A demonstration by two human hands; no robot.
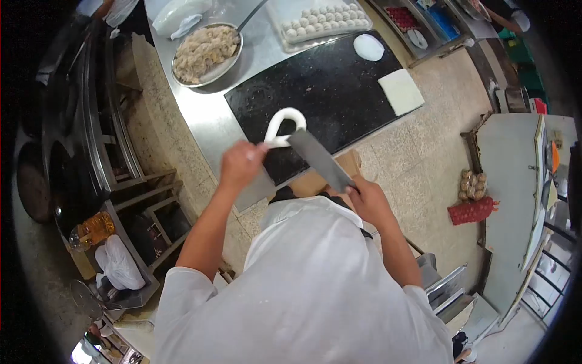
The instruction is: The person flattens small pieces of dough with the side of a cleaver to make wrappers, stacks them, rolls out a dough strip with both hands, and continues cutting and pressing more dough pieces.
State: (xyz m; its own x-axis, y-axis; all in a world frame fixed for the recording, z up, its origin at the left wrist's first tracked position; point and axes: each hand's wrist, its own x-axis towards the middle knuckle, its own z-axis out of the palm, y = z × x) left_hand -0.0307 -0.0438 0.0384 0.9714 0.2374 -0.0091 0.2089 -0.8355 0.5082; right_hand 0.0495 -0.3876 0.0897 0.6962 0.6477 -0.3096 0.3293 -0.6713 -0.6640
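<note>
A looped rope of white dough lies on the black board, one end pinched in the fingers of my left hand. My right hand is wrapped round the handle of a broad cleaver. The blade's far end is beside the right of the dough loop; whether they touch is hard to tell. Towards the board's far right corner lies a round white piece, and a square white sheet sits at its right edge.
Beyond the board are a metal bowl of filling and a tray of small round dough pieces on the steel table. Stove units stand left. A red net sack is right. Other people's arms show at the top.
</note>
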